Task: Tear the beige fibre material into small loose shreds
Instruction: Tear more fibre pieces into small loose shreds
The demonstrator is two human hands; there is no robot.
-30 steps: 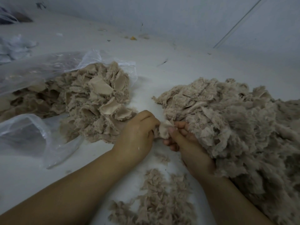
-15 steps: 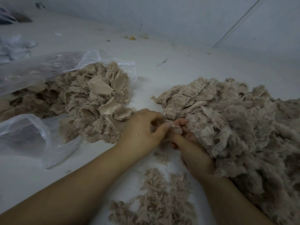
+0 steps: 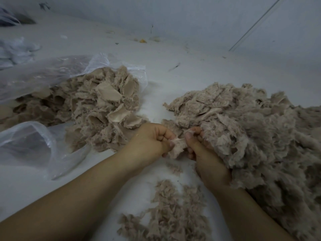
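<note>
While the big heap of torn shreds (image 3: 251,136) fills the right side of the white counter (image 3: 191,80) and runs off its right edge, a second mound of coarser beige pieces (image 3: 97,108) spills from a clear plastic bag (image 3: 52,73) on the left side, and a thinner scatter of small shreds (image 3: 170,214) lies toward the near edge between the two forearms. The left hand (image 3: 151,140) is clenched, its fingers curled tight and its thumb pinching one end of a small beige fibre piece (image 3: 177,146); the right hand (image 3: 205,153), its back pressed against the big heap, grips the other end between thumb and curled fingers. Half a second ago the two hands were bunched together with the thumbs almost touching and the piece hidden between them; now they have drawn apart, and the piece shows between them, stretched into thin wispy strands along its top. Its long axis runs left to right across the counter, from one grip to the other, with the loose bulk of it hanging below the fingers. It sits in the gap between the two large piles, just above a small tuft (image 3: 174,168) on the counter.
</note>
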